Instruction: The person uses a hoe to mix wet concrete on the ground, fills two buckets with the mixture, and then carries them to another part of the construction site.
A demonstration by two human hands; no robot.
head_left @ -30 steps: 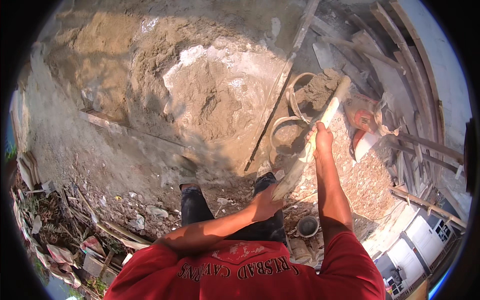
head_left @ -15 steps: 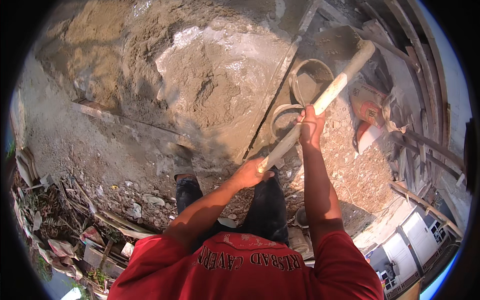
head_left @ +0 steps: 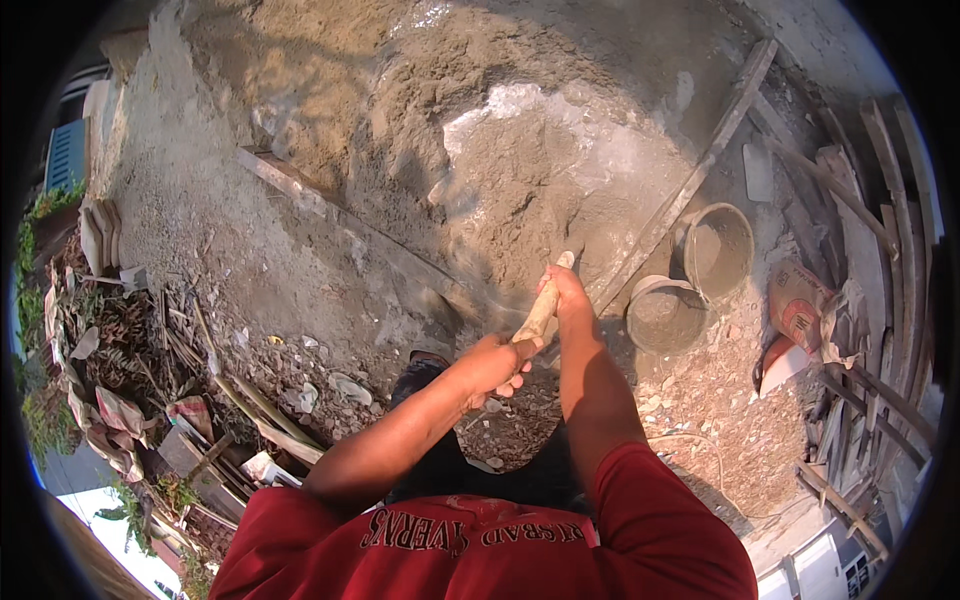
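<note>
Shaft (head_left: 539,314): swung from buckets (head_left: 740,245) to near edge of mortar (head_left: 520,190).
Left hand (head_left: 492,367): wrapped round near end.
Right hand (head_left: 566,289): clasped farther up.
Handling: likely stiff, front-heavy; grip wide.

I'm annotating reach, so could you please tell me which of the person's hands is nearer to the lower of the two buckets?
Right. The right hand grips the wooden handle left of the bucket; the left hand is farther left, lower in view.
</note>
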